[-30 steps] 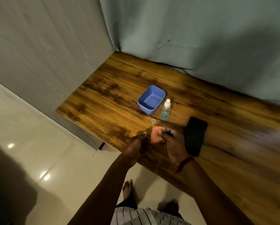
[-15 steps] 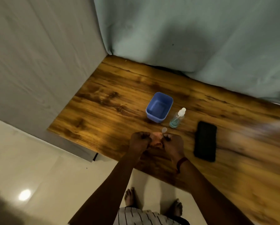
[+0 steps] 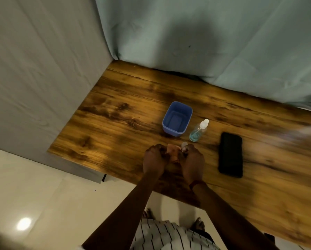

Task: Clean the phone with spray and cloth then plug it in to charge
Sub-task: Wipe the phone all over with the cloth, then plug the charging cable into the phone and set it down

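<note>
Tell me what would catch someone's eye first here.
Two hands, left and right, meet at the wooden table's near edge, bunching an orange cloth. Just beyond stand a blue tub and a spray bottle, with a black phone lying flat to the right.

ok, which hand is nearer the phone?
Right. The right hand sits just left of the phone in the picture, with a strip of bare table between them. The left hand is further left, beyond the orange cloth both hands grip.
</note>
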